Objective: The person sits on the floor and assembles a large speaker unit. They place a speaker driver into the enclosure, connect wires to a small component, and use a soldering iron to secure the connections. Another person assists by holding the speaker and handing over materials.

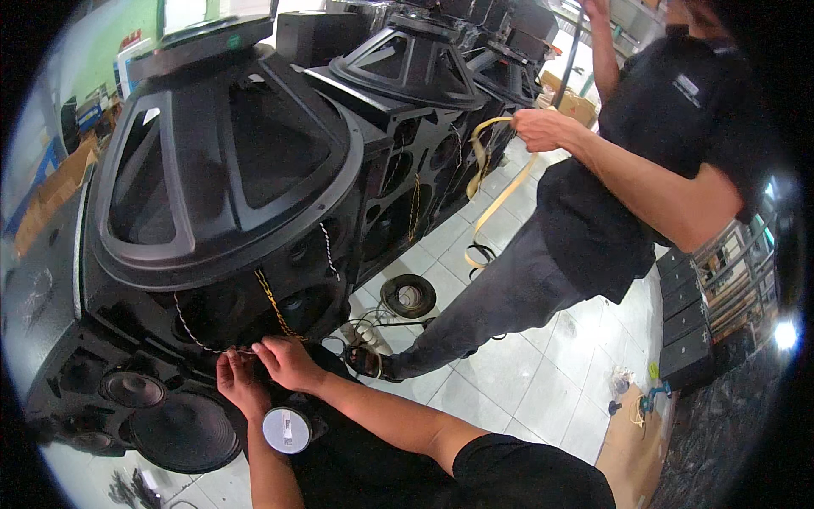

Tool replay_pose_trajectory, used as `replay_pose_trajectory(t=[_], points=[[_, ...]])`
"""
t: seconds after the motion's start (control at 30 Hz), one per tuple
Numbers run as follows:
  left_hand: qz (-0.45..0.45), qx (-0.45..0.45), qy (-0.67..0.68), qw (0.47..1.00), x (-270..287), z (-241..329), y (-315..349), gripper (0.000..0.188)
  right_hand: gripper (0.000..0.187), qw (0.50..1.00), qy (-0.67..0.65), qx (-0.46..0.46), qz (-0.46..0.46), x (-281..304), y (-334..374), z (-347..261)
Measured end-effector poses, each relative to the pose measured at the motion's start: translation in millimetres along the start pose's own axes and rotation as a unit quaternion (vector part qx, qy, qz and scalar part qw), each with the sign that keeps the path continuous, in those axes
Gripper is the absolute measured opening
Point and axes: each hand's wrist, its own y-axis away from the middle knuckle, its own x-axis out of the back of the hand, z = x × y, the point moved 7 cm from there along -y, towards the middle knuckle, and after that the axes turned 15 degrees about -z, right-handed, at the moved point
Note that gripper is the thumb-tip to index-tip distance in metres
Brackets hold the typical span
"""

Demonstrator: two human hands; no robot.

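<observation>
Just in front of a black speaker cabinet (246, 318), my left hand (243, 383) and my right hand (291, 365) are close together, fingers pinched on a thin twisted wire (193, 335). This wire, whitish with a darker strand, hangs from the cabinet front and runs sideways to my fingertips. Its end is hidden between them. A yellow-and-black twisted wire (271, 297) hangs beside my right hand. Farther right dangles a black-and-white twisted wire (328, 246). On top of the cabinet rests a big speaker driver (208, 161), its black frame upward. Below my wrists sits a round grey-topped part (287, 430) with a label.
More cabinets with drivers on top (411, 68) stretch away behind. At right a co-worker (593, 187) holds a long yellowish strip (500, 204). A black ring-shaped coil (408, 296) lies on the tiled floor (543, 365). Cardboard (632, 441) lies at lower right.
</observation>
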Motion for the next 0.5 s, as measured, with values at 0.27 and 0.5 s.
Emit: replay_pose_trajectory(t=[0.27, 0.5], points=[[0.037, -0.015, 0.031, 0.999, 4.3, 3.0, -2.7, 0.007, 0.018, 0.998, 0.006, 0.063, 0.004, -1.2, -5.6, -14.6], [0.108, -0.015, -0.028, 0.994, 18.4, 16.5, -3.8, 0.005, 0.006, 0.993, 0.043, 0.105, -0.013, -10.2, -16.9, -30.6]])
